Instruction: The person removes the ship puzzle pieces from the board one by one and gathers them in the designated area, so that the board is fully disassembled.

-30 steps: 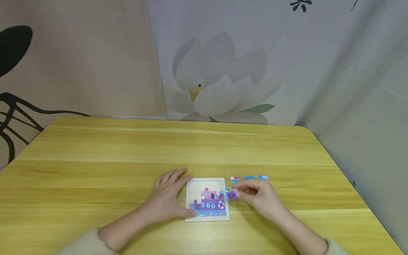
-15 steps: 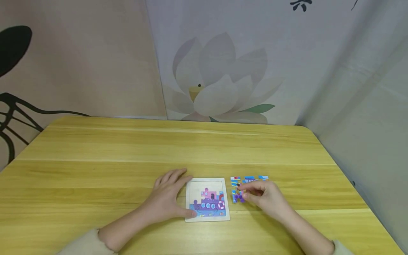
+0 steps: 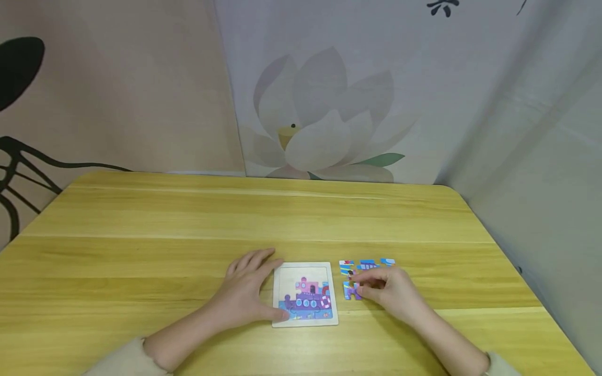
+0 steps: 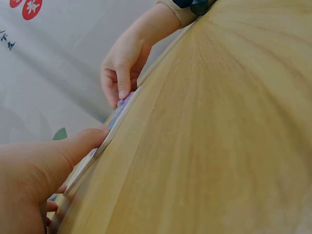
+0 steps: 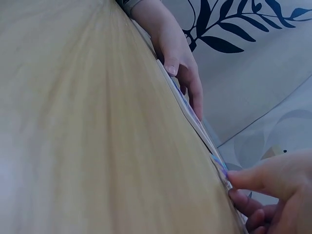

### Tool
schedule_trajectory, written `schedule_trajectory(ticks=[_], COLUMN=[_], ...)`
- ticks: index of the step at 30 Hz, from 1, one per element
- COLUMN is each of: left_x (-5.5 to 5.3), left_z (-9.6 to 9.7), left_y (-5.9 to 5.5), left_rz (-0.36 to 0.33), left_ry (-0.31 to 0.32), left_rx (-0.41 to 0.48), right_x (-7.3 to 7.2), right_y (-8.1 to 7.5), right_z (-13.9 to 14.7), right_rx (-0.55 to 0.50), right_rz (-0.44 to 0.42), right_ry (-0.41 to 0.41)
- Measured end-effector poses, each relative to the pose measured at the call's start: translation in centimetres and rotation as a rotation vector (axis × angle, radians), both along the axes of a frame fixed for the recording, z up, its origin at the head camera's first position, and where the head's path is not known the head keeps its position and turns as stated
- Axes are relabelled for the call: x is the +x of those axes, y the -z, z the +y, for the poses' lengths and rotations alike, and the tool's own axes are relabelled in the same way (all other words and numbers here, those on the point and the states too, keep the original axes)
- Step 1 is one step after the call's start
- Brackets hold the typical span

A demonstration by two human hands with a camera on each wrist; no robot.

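Observation:
A jigsaw puzzle tray [image 3: 335, 313] with a white rim lies on the table, its lower part filled with a purple and pink ship picture. My left hand [image 3: 246, 290] is spread at the tray's left side. Its thumb rests on the lower left of the tray, and the index fingertip is at the upper left corner. Right of the tray, my right hand [image 3: 388, 290] pinches a purple and blue puzzle piece [image 3: 349, 291] between thumb and index finger, low over the table. The right wrist view shows the thumb against this piece [image 5: 223, 170].
Loose puzzle pieces lie just beyond the right hand, among them a blue and purple one [image 3: 368, 264], a blue and white one [image 3: 388, 261] and a striped one [image 3: 346, 265]. The hand partly covers this group. The wooden table [image 3: 188, 219] ends at a curtain [image 3: 329, 104].
My right hand has moved a little to the right with the puzzle piece, away from the tray's right edge toward the loose pieces. The left hand and tray have stayed in place.

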State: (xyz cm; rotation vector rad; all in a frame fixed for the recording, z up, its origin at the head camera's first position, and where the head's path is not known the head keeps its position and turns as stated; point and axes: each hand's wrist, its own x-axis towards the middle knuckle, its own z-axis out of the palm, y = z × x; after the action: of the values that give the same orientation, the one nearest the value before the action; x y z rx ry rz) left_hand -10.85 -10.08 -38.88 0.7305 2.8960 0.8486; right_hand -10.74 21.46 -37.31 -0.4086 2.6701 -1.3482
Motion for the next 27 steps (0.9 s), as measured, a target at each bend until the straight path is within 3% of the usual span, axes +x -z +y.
schedule_trajectory(ticks=[17, 23, 27], left_x=[-0.01, 0.00, -0.03], left_z=[0.03, 0.02, 0.03], left_y=[0.10, 0.07, 0.07], left_rz=[0.001, 0.003, 0.004], left_ry=[0.001, 0.003, 0.005], left_rx=[-0.009, -0.007, -0.006], right_x=[0.42, 0.45, 0.52], right_y=[-0.26, -0.14, -0.17], right_z=[-0.90, -0.91, -0.92], right_rx=[0.253, 0.237, 0.234], right_rz=[0.141, 0.120, 0.157], right_ry=[0.083, 0.082, 0.066])
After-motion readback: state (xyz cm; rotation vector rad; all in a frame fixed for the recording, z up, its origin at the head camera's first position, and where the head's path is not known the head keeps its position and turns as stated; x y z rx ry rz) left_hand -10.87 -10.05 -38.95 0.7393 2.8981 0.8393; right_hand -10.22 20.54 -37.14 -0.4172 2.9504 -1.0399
